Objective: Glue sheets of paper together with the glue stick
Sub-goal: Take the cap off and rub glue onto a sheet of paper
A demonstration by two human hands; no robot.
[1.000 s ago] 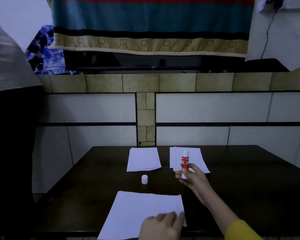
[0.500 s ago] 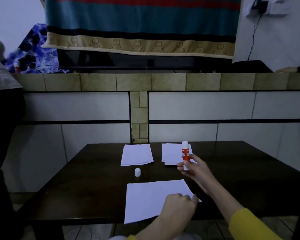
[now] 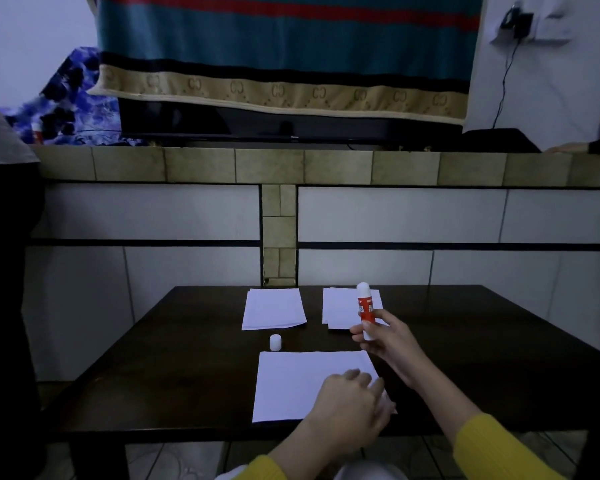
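Glue stick (image 3: 365, 308) upright in right hand (image 3: 383, 337), cap (image 3: 275, 342) off.
Fingers (image 3: 381, 315) curl round its lower end; left hand (image 3: 347, 407) lies flat, fingers relaxed, on near sheet (image 3: 291, 382).

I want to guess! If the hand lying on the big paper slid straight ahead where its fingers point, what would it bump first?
Probably the right hand holding the glue stick; the left hand aims that way, though depth is unclear.

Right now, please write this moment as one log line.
right hand: holds glue stick upright | left hand: rests on near sheet | cap: off, on table
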